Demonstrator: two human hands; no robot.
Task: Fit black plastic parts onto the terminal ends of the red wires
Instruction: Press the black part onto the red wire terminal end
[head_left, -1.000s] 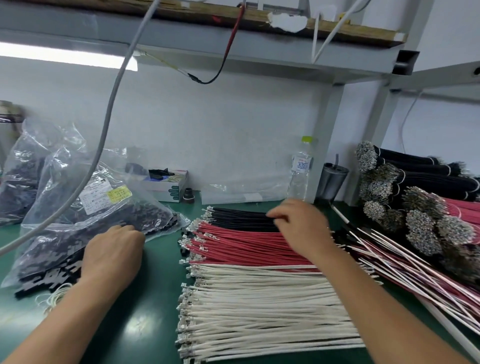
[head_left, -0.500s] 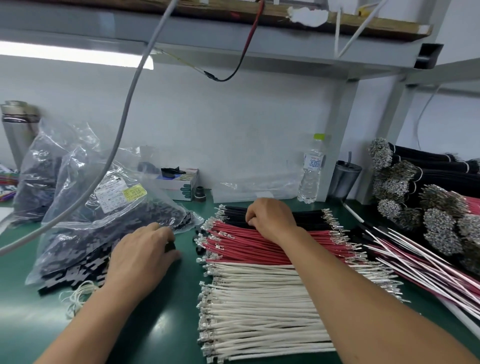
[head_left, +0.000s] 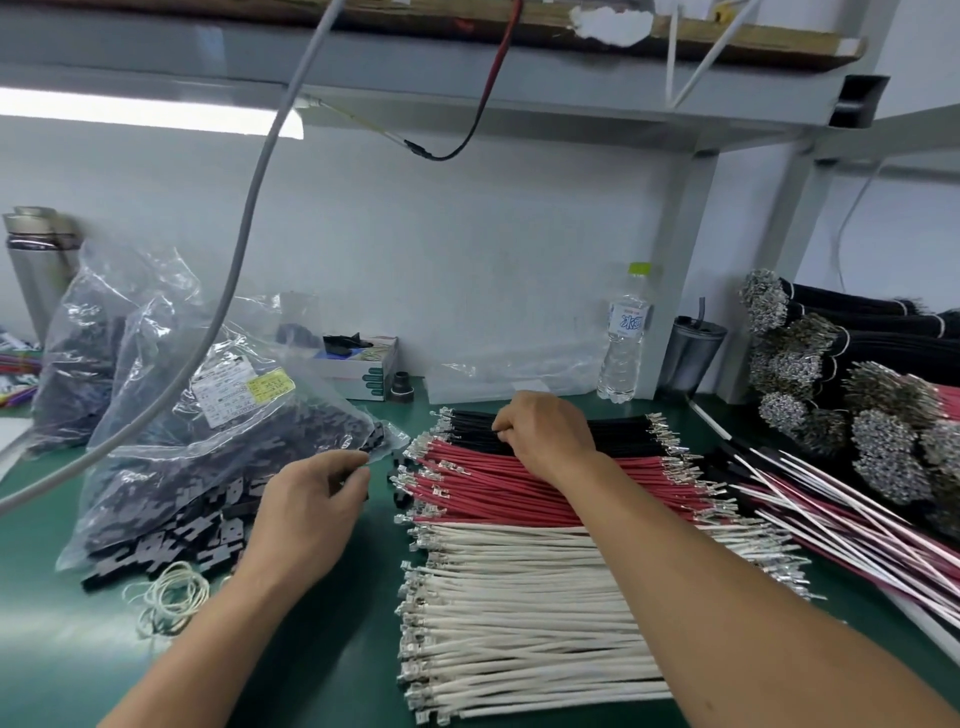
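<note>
You are working at the pick-up step: your right hand (head_left: 545, 434) is resting on the flat row of wires where the black wires (head_left: 618, 434) meet the red wires (head_left: 524, 480), fingers curled down and apparently pinching at a strand near the terminal side; whether that strand is red or black cannot be told from this view, so confirm the colour before lifting. Your left hand (head_left: 311, 506) is hovering just beside the mouth of the clear bag (head_left: 171, 457) of black plastic parts (head_left: 171, 540), fingers curled with thumb and fingertips close together; it appears to be holding a small dark piece, but this is not clearly visible. The red wires are lying in the middle band of the row on the green bench mat (head_left: 322, 670), between the black wires behind and the white wires (head_left: 519, 613) in front, with their metal terminals (head_left: 415, 480) pointing toward your left hand. To do this step well, isolate a single red wire, grip it close behind the terminal so the end stays stiff, and keep the neighbouring strands pressed flat. Orient the plastic part with its opening facing the terminal, then align both on one axis before pushing. Loose terminals can snag adjacent wires, so lift cleanly.
</note>
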